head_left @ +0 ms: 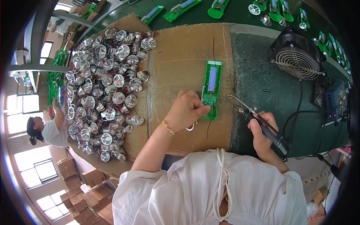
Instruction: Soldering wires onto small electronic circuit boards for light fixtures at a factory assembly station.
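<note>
A green plastic casing (pixel 207 80) lies lengthwise on the cardboard sheet (pixel 180 48) in front of me. It carries a blue cylindrical battery cell (pixel 212 79) and, at its near end, a green circuit board (pixel 210 99). Thin black wire sticks out past both ends. My left hand (pixel 187 106) is closed at the casing's near left side, its thumb over the board; what its curled fingers grip is hidden. A white curved rim (pixel 192 126) peeks out beneath it. Gripped in my right hand (pixel 263 129) is a soldering iron (pixel 268 134) with a thin metal tube alongside; its tip is right of the casing, apart from it.
A large heap of silver reflector cups (pixel 108 80) with red wires covers the left side. Black fan (pixel 296 56) stands at back right, near a blue powered box (pixel 335 101) and cables. More green casings (pixel 183 8) line the far edge. Another person (pixel 52 127) is at far left.
</note>
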